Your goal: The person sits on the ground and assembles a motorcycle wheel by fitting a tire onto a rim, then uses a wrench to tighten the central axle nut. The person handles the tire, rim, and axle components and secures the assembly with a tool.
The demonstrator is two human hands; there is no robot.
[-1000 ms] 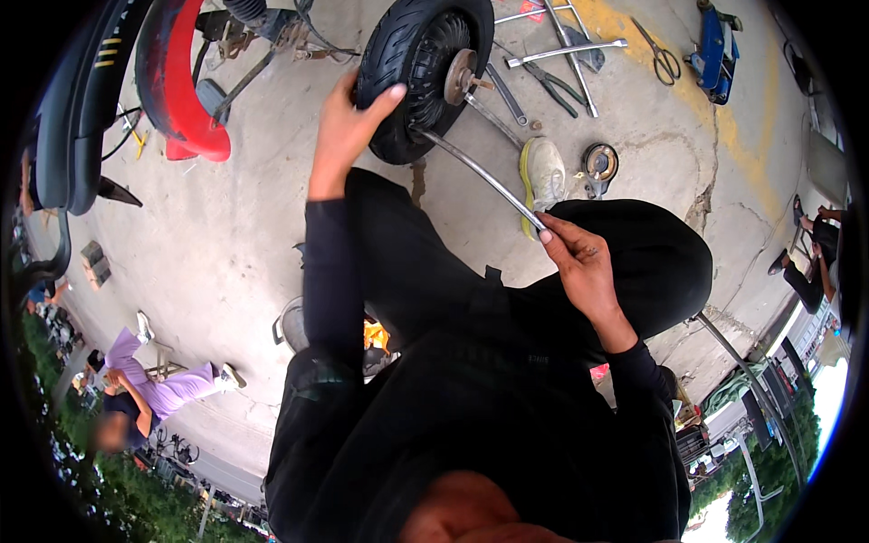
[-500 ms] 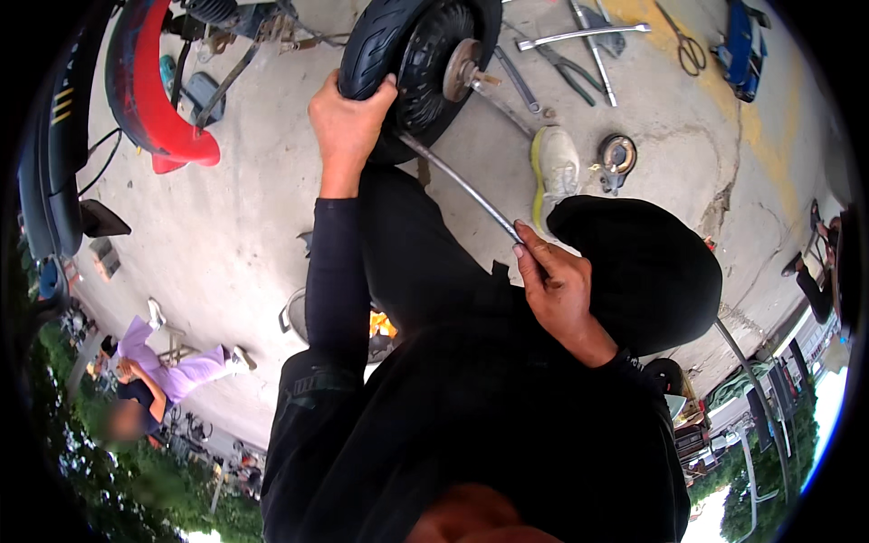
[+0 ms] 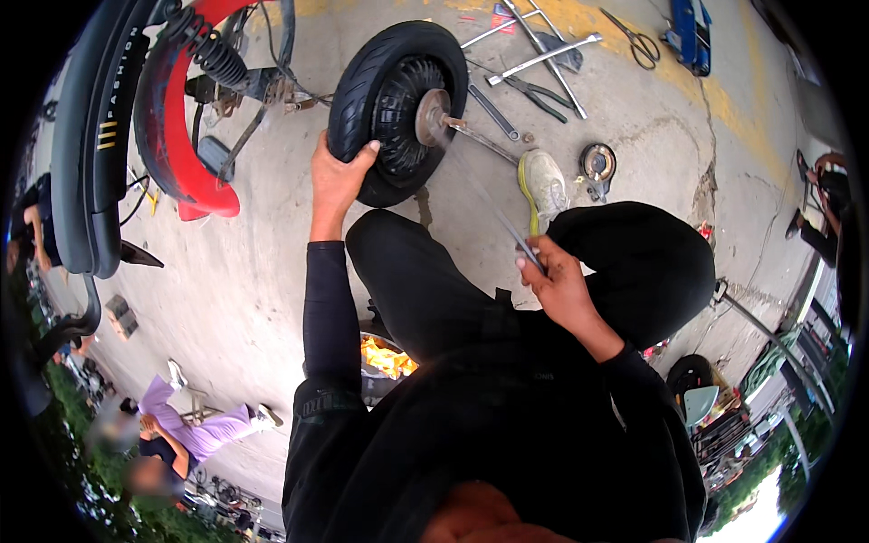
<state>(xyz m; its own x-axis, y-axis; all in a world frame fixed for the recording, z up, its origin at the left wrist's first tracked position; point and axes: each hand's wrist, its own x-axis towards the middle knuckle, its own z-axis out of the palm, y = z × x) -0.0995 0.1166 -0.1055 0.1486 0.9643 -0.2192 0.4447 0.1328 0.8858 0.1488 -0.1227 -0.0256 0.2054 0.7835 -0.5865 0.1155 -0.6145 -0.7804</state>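
Wheel with a black tyre stands at a tilt on the concrete ground, just ahead of the seated person's knees, its hub facing partly toward the right. From where I'm standing, the left hand grips the tyre's near lower edge, thumb over the sidewall, the other fingers mostly hidden behind the tread. The right hand is closed around a slim metal rod near the right knee; the rod's far end blurs out toward the wheel, so I can't tell whether it touches.

Beyond the pale shoe, a spanner, pliers and a cross-shaped wrench lie close together, with scissors farther right. A round metal part sits beside the shoe. Over to the left there's a red fender.
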